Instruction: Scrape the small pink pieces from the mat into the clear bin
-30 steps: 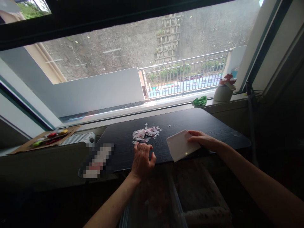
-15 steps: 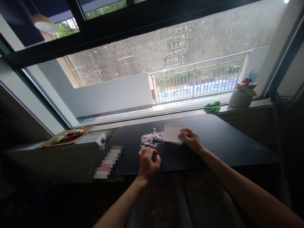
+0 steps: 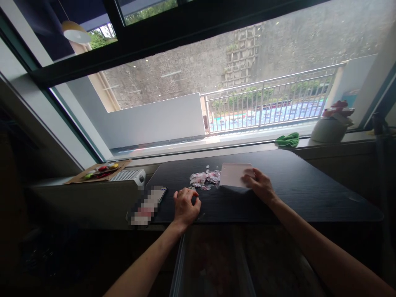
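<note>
A black tabletop point(image 3: 293, 194) runs under a window. On it lies a small heap of pink and white paper scraps point(image 3: 204, 180). My right hand point(image 3: 259, 185) grips a white flat card point(image 3: 234, 175) by its right edge, and the card's left edge touches the heap. Near the table's front edge my left hand point(image 3: 185, 205) rests on the top, fingers curled, just in front of and left of the scraps, holding nothing I can see.
A blurred phone-like object point(image 3: 147, 205) lies left of my left hand. A white device point(image 3: 128, 176) and a cardboard tray of coloured items point(image 3: 98, 171) sit on the left ledge. A green cloth point(image 3: 288, 140) and white pot point(image 3: 330, 128) stand on the sill. A clear bin point(image 3: 213, 264) is below the table.
My right hand carried the white card from the table's front up and left against the heap of scraps. My left hand settled onto the tabletop with fingers curled. The view shifted up and left.
</note>
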A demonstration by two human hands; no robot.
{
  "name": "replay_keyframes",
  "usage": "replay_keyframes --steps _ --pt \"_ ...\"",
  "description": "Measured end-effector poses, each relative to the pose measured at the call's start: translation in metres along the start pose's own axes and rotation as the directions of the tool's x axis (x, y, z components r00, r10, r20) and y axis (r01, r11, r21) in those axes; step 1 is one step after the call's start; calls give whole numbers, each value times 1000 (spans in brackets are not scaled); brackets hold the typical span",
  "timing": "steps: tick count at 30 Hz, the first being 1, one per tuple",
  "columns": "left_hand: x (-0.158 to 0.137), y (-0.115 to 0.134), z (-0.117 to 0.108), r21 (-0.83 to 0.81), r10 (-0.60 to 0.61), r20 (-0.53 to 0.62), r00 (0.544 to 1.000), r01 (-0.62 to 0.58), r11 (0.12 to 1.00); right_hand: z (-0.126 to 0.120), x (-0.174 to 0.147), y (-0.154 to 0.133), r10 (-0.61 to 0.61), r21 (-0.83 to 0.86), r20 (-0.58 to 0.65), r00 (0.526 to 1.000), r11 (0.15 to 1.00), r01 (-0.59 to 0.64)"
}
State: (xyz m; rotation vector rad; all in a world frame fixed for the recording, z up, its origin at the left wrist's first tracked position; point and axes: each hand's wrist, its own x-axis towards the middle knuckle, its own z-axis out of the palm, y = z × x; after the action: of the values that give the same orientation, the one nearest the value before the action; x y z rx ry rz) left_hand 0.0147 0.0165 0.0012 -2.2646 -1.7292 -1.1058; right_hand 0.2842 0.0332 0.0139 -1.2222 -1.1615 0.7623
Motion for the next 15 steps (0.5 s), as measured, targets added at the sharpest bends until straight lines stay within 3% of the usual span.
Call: replay_keyframes --steps 5,10,15 --pt "-6 1 2 35 76 -1 997 -76 996 0 -3 -3 -11 -21 -6 1000 1000 11" --pt "-6 4 0 59 93 7 996 -93 994 0 -5 -5 -10 -16 78 997 1000 11" --pt "-6 5 -1 66 88 12 996 -89 994 0 -5 -6 6 -16 17 1000 1000 -6"
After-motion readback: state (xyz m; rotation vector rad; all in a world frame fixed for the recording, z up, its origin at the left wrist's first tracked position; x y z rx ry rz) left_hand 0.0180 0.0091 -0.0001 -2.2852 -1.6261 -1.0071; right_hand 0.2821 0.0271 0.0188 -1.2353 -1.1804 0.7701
